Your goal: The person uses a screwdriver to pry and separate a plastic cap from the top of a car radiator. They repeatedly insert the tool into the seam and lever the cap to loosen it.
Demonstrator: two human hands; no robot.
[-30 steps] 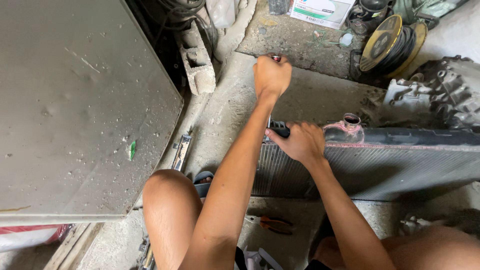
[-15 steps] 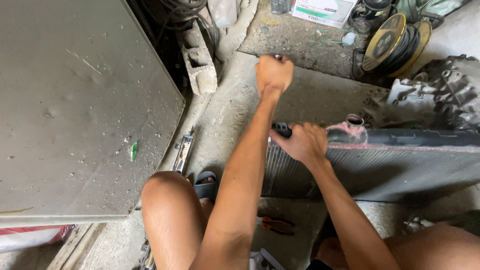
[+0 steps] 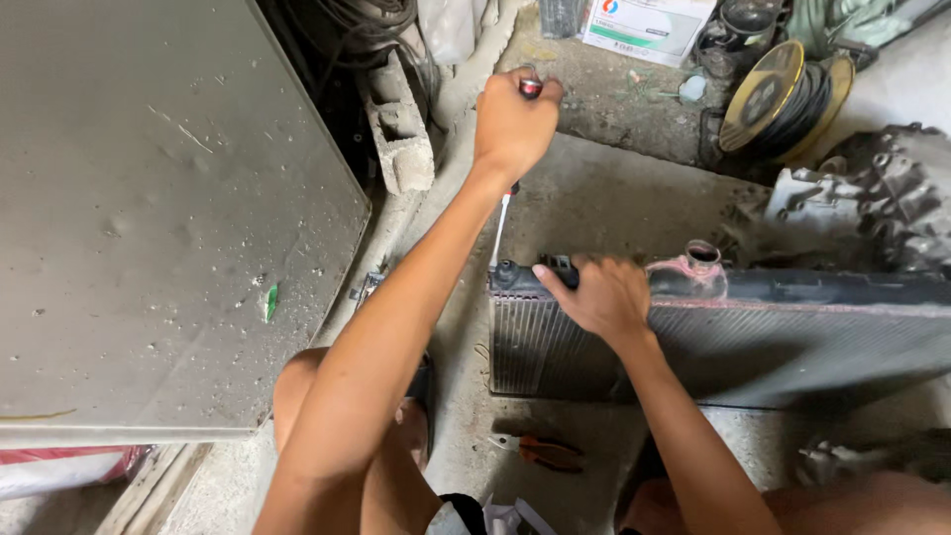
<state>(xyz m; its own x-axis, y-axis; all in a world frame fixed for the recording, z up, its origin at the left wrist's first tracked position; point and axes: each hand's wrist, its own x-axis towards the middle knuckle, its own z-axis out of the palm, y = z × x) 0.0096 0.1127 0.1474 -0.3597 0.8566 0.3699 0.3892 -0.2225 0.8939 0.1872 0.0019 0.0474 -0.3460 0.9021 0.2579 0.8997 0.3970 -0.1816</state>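
1. Since earlier frame: little moved. Left hand (image 3: 515, 124) is held at much the same height above the radiator; right hand (image 3: 599, 294) has stayed on the top tank. View shifted only slightly.
2. Left hand: fingers clamped in a fist round the handle of a screwdriver (image 3: 503, 213); red cap seen at top of fist, thin shaft pointed down to the radiator's left top corner.
3. Right hand: fingers curled over the black top tank near a small black fitting, pressed down; exact grip on the fitting cannot be told.
4. Radiator (image 3: 753, 347): stood on edge on the concrete floor (image 3: 594, 198), between the knees, fins facing the camera, filler neck just right of the right hand.
5. Handling, judged: bulky, moderately heavy, stiff frame. Fins thin, easily bent, so best held by the tank edges or side rails, not the core. Plastic tank prob. brittle under prying.
6. Nearby: pliers w/ orange grips (image 3: 540, 453) lying on floor below the radiator; grey panel (image 3: 149, 218) at left; cable reel (image 3: 773, 94) at upper right.
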